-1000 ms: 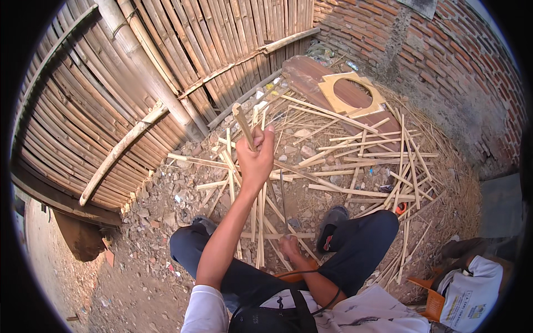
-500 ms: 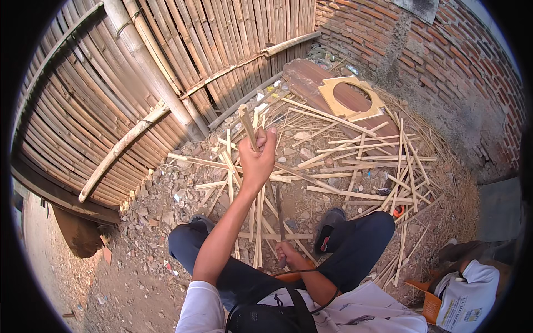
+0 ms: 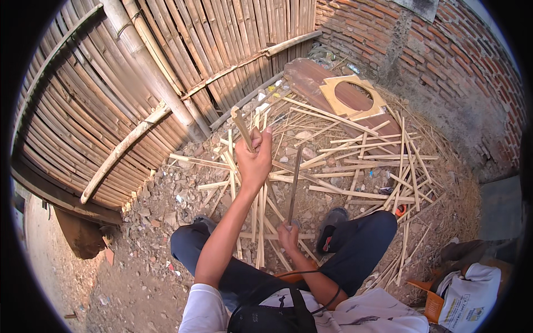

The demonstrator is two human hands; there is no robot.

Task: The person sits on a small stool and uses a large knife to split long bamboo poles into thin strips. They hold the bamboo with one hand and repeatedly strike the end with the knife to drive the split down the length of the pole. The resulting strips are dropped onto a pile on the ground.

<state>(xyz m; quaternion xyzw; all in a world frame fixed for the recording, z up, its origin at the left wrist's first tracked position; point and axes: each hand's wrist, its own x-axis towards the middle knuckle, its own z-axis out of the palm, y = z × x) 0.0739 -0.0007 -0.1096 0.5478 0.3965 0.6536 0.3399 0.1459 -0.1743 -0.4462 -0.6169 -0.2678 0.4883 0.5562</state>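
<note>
My left hand (image 3: 254,165) is closed around a bamboo stick (image 3: 240,121), held up and tilted a little left, with its cut end uppermost. Closer to my body and slightly right, my right hand (image 3: 288,236) grips a long, dark-bladed knife (image 3: 295,186). Its handle is hidden in my fist. The narrow blade points away from me, its tip to the right of the left hand and apart from the stick. Below both hands, many split bamboo strips (image 3: 260,222) lie crossed on the ground between my feet.
More bamboo strips (image 3: 361,162) spread to the right. Beyond them, a pale board with a round hole (image 3: 331,101) rests on a brown wooden panel (image 3: 302,75). A bamboo fence (image 3: 83,111) stands left, a brick wall (image 3: 438,61) right. A white bag (image 3: 472,297) sits at the lower right.
My right hand has moved up and away from my body, raising the knife so its tip is now beside the left hand. The left hand and stick have shifted slightly left.
</note>
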